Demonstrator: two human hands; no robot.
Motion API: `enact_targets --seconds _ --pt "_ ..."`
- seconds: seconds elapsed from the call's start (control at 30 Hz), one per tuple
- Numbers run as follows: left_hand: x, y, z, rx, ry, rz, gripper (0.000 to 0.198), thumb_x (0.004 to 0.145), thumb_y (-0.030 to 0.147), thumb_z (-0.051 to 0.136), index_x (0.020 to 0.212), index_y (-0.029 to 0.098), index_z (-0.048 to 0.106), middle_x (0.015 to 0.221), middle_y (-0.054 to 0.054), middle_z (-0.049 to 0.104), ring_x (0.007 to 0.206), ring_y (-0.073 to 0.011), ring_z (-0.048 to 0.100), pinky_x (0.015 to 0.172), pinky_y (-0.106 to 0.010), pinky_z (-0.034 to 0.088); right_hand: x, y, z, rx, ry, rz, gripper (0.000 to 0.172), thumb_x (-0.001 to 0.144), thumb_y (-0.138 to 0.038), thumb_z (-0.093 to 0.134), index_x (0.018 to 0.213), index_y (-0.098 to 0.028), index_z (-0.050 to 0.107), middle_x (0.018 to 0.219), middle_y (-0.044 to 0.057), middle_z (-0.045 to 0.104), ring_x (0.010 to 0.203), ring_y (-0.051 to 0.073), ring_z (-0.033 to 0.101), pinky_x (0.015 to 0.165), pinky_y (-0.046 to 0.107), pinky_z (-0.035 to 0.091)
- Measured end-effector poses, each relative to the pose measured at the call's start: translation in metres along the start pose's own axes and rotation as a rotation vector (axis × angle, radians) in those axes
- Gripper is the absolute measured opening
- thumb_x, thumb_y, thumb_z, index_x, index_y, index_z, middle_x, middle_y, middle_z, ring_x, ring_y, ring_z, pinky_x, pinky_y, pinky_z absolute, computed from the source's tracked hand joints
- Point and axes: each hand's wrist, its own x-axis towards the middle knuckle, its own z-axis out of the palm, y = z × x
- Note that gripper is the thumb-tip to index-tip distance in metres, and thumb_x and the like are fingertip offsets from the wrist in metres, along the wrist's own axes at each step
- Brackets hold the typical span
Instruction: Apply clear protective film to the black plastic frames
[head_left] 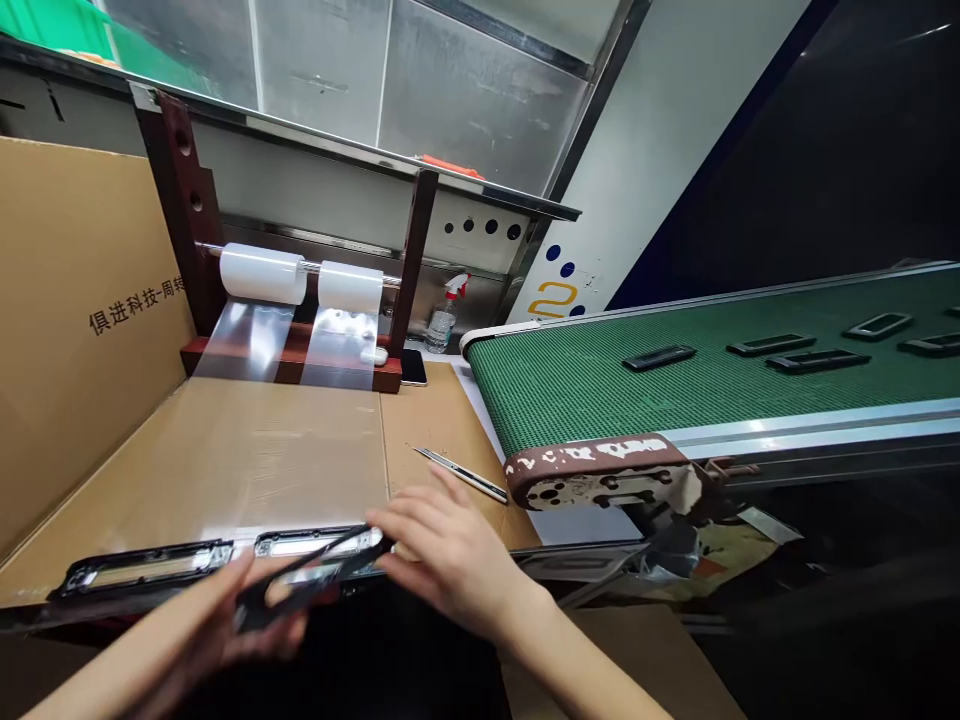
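A black plastic frame with a long slot is held slantwise between both my hands, slightly blurred. My left hand grips its lower left end from beneath. My right hand has its fingers on the upper right end. Just behind it, at the near edge of the cardboard, lie a similar black frame and a second one, partly covered by the held frame. Clear film runs across the cardboard to them. A slim utility knife lies beyond my right hand.
Two film rolls, one wide and one narrower, hang on a dark red stand. Right of it are a phone and a spray bottle. A green conveyor belt carries several black frames. A cardboard wall rises at left.
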Motion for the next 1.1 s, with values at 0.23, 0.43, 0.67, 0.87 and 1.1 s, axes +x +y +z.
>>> enact_targets --seconds 0.23,0.43,0.67,0.87,1.1 --pt "0.07 0.065 -0.023 -0.025 0.286 0.193 0.074 0.093 0.054 0.037 0.15 0.017 0.008 0.162 -0.007 0.014 0.144 -0.0161 0.018 0.117 -0.029 0.012 0.01 0.035 0.032 -0.01 0.126 0.251 0.025 0.085 -0.024 0.065 0.11 -0.022 0.06 0.097 0.004 0.072 0.094 0.019 0.066 0.108 0.049 0.035" --pt "0.081 0.07 -0.029 0.011 0.054 -0.11 0.084 0.086 0.063 0.048 0.144 0.007 0.027 0.118 -0.023 0.066 0.112 -0.0327 0.062 0.101 -0.043 0.043 0.012 0.037 0.065 0.077 0.024 0.269 0.029 0.08 -0.021 0.07 0.107 -0.022 0.06 0.097 0.004 0.071 0.095 0.02 0.065 0.108 0.051 0.036" --pt "0.079 0.061 -0.039 0.013 -0.042 -0.171 0.086 0.081 0.065 0.055 0.141 0.007 0.034 0.101 -0.017 0.074 0.1 -0.0292 0.068 0.088 -0.036 0.05 0.013 0.04 0.078 0.152 -0.049 0.269 0.03 0.077 -0.023 0.074 0.104 -0.021 0.062 0.096 0.004 0.07 0.093 0.02 0.065 0.108 0.052 0.036" --pt "0.079 0.063 -0.036 0.016 -0.063 -0.18 0.078 0.085 0.061 0.052 0.141 0.01 0.036 0.111 -0.016 0.072 0.108 -0.0294 0.065 0.093 -0.038 0.048 0.014 0.04 0.08 0.159 -0.054 0.272 0.028 0.079 -0.025 0.072 0.105 -0.022 0.061 0.093 0.004 0.07 0.091 0.02 0.065 0.107 0.053 0.038" --pt "0.076 0.063 -0.033 0.018 -0.017 -0.175 0.083 0.081 0.064 0.055 0.139 0.007 0.038 0.106 -0.018 0.073 0.109 -0.0304 0.065 0.095 -0.038 0.048 0.015 0.042 0.082 0.146 -0.059 0.255 0.031 0.077 -0.029 0.076 0.104 -0.022 0.063 0.094 0.004 0.07 0.092 0.02 0.065 0.107 0.051 0.038"
